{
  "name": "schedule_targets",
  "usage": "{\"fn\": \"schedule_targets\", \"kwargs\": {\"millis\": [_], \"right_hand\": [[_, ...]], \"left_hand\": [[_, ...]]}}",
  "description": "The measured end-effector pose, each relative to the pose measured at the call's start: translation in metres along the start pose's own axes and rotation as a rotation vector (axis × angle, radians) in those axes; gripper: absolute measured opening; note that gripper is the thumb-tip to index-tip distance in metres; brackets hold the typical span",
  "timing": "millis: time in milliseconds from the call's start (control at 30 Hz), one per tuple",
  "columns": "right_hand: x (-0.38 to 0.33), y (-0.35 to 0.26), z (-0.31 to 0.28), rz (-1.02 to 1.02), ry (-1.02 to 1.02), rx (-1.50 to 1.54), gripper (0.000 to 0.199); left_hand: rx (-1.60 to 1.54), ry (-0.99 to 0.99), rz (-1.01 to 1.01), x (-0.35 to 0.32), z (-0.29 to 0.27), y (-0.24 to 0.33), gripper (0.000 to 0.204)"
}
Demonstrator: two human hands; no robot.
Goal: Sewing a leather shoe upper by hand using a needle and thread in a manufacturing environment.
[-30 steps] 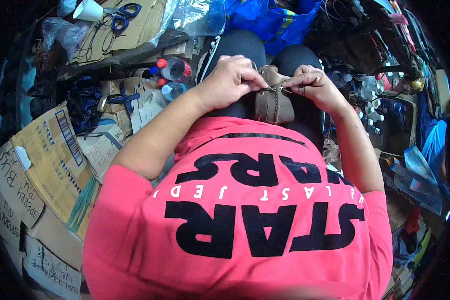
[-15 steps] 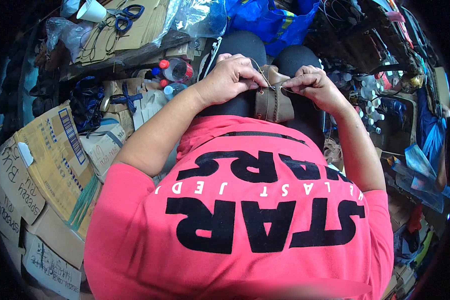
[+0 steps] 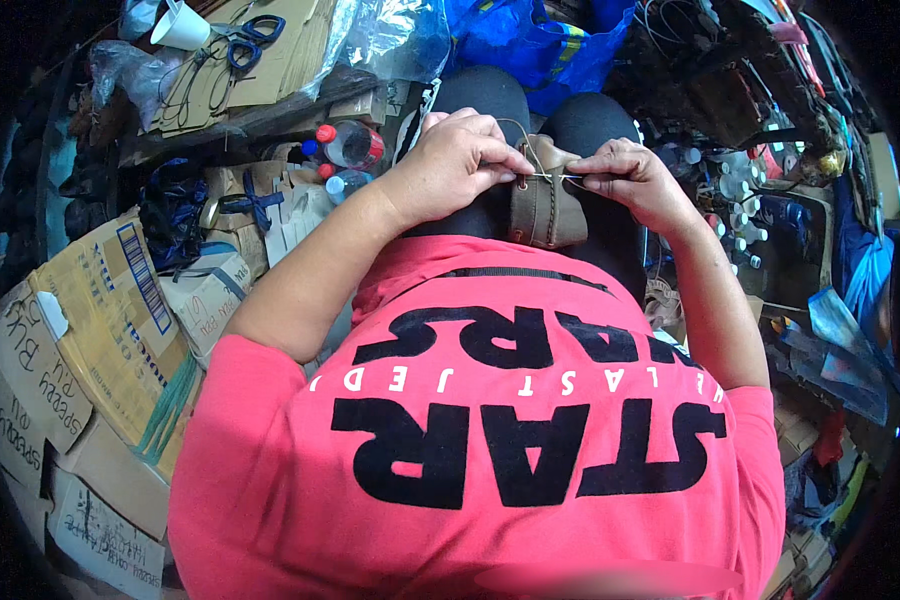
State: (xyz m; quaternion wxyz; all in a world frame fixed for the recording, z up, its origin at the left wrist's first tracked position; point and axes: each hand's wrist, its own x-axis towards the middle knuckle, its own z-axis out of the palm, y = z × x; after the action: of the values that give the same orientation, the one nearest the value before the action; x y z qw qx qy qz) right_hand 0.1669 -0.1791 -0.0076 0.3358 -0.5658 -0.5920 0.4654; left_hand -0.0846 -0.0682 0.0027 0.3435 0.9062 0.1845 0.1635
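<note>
Pinching the thread [image 3: 550,177] with my left hand [image 3: 453,165] left of the brown shoe [image 3: 550,212] and my right hand [image 3: 635,182] to its right, dark trousers [image 3: 592,120] beneath it, I have a wider loop arching on the shoe's left than a second ago

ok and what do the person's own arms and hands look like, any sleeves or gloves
Short, pinkish-red cloth sleeves cover the upper arms, leaving the forearms bare. The left hand and right hand wear no gloves, and no watch or bracelet shows.
</note>
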Motion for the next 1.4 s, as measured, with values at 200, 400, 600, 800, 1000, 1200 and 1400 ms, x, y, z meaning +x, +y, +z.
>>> {"fn": "schedule_targets", "kwargs": {"millis": [200,400,600,800,1000,1200,1400], "right_hand": [[0.001,0.004,0.002,-0.045,-0.007,-0.082,0.026],[-0.001,0.008,0.003,-0.092,0.003,-0.121,0.028],[-0.007,-0.006,-0.006,-0.042,0.072,-0.436,0.02],[-0.012,0.008,-0.015,-0.243,0.326,-0.856,0.009],[-0.02,-0.013,-0.046,0.002,0.242,-0.424,0.027],[-0.007,-0.033,-0.015,-0.256,0.149,-0.69,0.022],[-0.002,-0.033,0.005,-0.417,0.198,-1.04,0.01]], "left_hand": [[0.096,0.022,0.08,0.007,0.0,0.009,0.011],[0.2,0.009,0.154,0.018,0.0,0.018,0.011],[0.09,0.013,0.071,0.008,0.0,0.008,0.014],[0.043,0.013,0.062,0.008,0.002,0.006,0.014],[0.062,0.021,0.049,0.005,0.002,0.008,0.014],[0.038,0.023,0.044,0.007,0.004,0.009,0.014],[0.055,0.016,0.05,0.007,0.004,0.011,0.014]]}}
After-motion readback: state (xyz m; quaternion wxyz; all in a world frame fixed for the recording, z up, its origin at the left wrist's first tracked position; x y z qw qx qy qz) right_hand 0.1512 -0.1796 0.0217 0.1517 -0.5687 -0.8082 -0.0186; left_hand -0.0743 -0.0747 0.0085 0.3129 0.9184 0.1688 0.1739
